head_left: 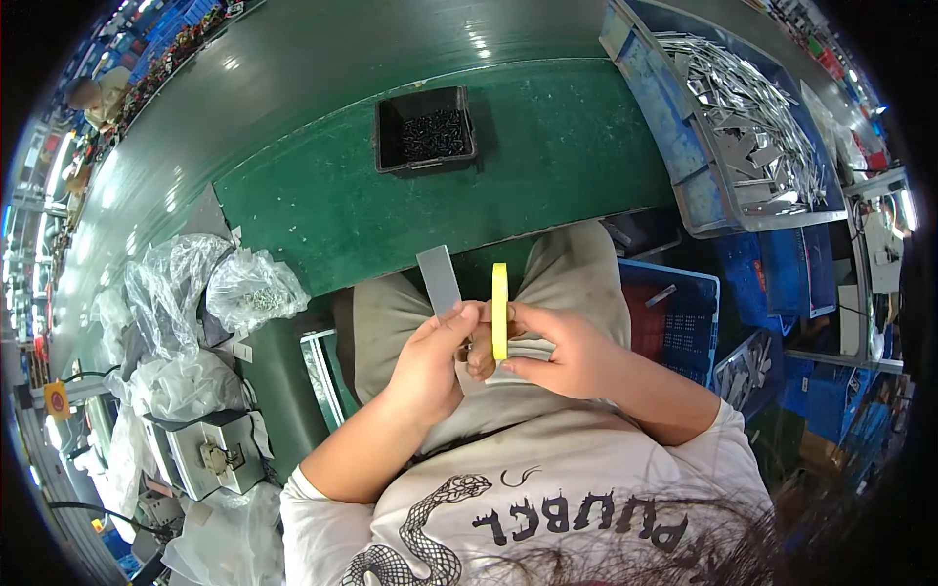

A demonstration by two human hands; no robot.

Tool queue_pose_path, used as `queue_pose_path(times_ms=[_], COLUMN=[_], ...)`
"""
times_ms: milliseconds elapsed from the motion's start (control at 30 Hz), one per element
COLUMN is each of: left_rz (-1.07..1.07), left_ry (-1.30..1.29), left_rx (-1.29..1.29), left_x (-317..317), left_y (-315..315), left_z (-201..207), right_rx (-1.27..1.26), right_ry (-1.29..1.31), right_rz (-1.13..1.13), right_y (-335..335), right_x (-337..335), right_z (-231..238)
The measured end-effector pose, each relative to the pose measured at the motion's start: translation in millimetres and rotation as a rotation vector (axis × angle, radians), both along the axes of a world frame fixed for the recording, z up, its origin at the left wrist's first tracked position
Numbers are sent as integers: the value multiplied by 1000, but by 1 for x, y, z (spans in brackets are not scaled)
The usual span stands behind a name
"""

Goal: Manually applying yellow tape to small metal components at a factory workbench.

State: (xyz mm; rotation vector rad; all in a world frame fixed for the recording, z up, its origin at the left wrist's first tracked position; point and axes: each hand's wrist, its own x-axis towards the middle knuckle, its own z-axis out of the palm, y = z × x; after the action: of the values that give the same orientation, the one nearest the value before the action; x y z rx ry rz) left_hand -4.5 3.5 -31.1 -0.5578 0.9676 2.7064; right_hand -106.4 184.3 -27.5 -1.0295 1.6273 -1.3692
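Observation:
Over my lap, my left hand (pixel 428 359) is closed around a flat grey metal strip (pixel 439 276). The strip's upper end sticks up past my thumb, and its lower part is mostly hidden by my fingers. My right hand (pixel 576 354) grips a narrow yellow roll of tape (pixel 499 317), seen edge-on and standing upright. Both hands are close together, with the right fingertips reaching behind the roll toward the left thumb. Whether any tape is stuck to the strip cannot be made out.
A black bin (pixel 426 168) with small dark parts stands on the green table (pixel 313 195). At the right is a blue crate (pixel 674 137) full of metal strips. A blue basket (pixel 716 303) sits beside my right leg. Clear plastic bags (pixel 256 293) lie at the left.

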Motion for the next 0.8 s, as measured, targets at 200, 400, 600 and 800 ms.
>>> queue_pose_path(times_ms=[200, 400, 600, 800], left_rz=[-36, -38, -91, -239], left_ry=[75, 95, 25, 63], left_rx=[-19, -101, -176, -382], left_x=[0, -2, 0, 5], left_y=[-1, -2, -4, -3], left_z=[0, 3, -4, -7], right_rx=[-12, 27, -82, -255], right_ry=[-33, -87, -730, -1057], right_rz=[-110, -115, -254, -309], right_y=[1, 6, 6, 5], right_x=[4, 1, 1, -4], right_z=[-4, -8, -16, -19])
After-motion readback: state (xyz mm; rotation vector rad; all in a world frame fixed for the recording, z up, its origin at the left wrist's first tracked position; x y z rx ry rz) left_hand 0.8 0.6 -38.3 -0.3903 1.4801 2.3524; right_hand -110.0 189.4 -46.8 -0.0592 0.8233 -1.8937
